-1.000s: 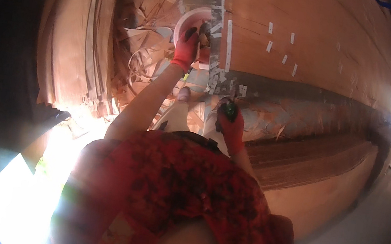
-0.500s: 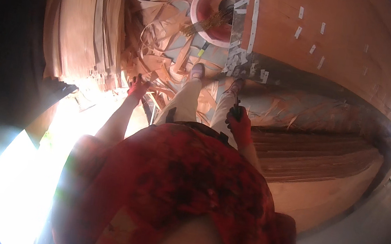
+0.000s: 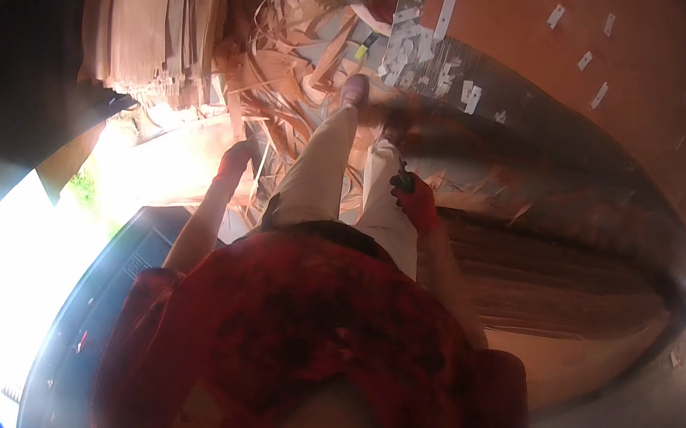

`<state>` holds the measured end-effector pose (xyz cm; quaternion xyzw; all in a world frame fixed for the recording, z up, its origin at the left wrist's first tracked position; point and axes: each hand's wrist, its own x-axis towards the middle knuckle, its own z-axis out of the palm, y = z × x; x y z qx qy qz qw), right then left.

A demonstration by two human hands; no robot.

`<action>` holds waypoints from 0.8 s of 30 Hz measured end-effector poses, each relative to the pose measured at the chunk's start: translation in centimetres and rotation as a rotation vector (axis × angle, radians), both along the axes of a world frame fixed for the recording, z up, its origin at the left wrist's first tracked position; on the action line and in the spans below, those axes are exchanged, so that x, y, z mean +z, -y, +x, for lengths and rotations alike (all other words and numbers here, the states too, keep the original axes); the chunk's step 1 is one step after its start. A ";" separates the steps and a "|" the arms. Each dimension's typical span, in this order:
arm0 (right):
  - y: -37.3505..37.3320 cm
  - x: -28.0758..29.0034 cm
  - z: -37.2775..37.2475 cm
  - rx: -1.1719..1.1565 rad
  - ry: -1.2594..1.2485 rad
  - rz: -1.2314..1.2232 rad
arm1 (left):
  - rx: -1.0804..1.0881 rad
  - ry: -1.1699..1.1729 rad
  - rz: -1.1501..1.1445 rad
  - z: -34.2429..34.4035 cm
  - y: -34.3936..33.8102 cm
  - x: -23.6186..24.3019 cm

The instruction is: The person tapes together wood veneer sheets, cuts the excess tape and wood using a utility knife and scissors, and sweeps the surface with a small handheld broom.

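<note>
Red-gloved right hand (image 3: 419, 202) around slender tool (image 3: 404, 177)

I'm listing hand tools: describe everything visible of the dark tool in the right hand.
The dark tool, faintly greenish, is gripped in the red-gloved right hand. A slim end sticks out toward the picture's top, seen over the right trouser leg. Material, kind and any contact with the leg are unclear.
</note>
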<state>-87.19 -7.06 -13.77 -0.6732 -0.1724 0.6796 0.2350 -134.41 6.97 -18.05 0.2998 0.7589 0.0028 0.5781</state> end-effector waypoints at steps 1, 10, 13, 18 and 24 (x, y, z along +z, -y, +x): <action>0.3 -1.0 0.5 0.070 0.027 0.004 | 0.054 0.052 0.056 0.5 1.2 0.6; 2.1 -8.5 2.0 0.033 0.317 -0.080 | 0.341 0.285 0.324 2.8 4.9 6.6; 3.9 -12.7 2.0 0.004 0.444 -0.102 | 0.232 0.259 0.314 1.7 4.7 5.9; 14.1 -20.3 -1.4 -0.033 0.740 -0.138 | -0.263 0.244 0.366 -2.7 3.3 1.4; 20.9 -25.5 -8.3 0.188 0.708 -0.086 | -0.832 0.005 0.120 -14.3 -0.8 -2.1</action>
